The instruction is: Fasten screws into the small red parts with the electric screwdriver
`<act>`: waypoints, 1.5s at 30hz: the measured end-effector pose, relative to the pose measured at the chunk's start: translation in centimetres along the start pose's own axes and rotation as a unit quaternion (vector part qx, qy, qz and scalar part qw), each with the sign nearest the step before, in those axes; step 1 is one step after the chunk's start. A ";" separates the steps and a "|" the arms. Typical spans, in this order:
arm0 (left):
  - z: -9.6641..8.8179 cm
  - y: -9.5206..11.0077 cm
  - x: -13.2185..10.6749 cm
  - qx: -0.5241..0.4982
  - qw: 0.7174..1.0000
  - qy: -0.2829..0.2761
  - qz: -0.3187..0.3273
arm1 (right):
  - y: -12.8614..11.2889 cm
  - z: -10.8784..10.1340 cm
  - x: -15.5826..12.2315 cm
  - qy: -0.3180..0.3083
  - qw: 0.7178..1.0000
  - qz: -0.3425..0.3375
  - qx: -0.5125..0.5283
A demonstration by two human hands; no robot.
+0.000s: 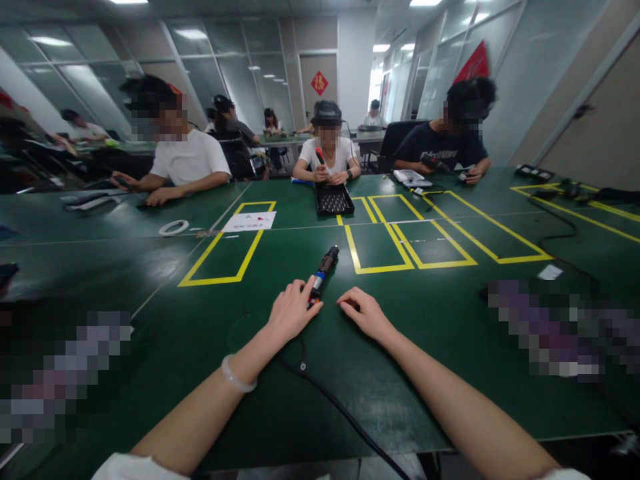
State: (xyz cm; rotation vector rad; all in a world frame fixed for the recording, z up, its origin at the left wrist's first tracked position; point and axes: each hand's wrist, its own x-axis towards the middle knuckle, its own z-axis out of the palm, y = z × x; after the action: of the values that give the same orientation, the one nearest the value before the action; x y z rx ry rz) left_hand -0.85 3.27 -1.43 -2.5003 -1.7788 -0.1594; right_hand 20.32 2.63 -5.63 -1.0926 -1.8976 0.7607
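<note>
My left hand (294, 311) lies over the near end of a corded electric screwdriver (325, 264), its fingers around the back of the handle. The tool is dark with blue and silver bands and some orange-red by my thumb. It lies on the green table (320, 400), its black tip pointing away and slightly right. A black cord (337, 407) runs from beneath my left hand towards the near edge. To the right of the tool, my right hand (367, 313) rests on the tabletop, holding nothing. Its fingers are loosely bent, the thumb apart from the forefinger.
Yellow tape rectangles (383, 270) mark the table. Across from me, a person works over a black tray (334, 200) of small parts. A printed sheet (250, 221) and a white tape roll (173, 228) lie left. Other people sit at both far sides.
</note>
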 end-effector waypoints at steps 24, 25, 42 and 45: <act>-2.4 -23.7 -4.4 0.213 0.939 -0.040 -0.268 | -0.1 -0.2 -0.1 -0.035 0.999 0.006 -0.014; -2.4 -23.2 -4.6 0.228 0.936 -0.032 -0.266 | -0.1 -0.1 -0.1 -0.036 0.999 0.005 -0.015; -3.6 -8.2 -0.3 -0.214 0.972 -0.051 -0.081 | -0.2 0.1 0.2 -0.040 0.999 0.006 -0.018; -2.8 -2.2 0.9 -0.340 0.935 -0.098 0.023 | 0.1 0.1 0.1 -0.034 0.998 0.024 0.042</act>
State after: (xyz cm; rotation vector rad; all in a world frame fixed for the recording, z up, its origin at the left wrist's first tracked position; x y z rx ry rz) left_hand -2.73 4.48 1.47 -3.1076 -1.9986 -0.6463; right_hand 20.22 2.77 -5.73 -1.0758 -1.8838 0.9063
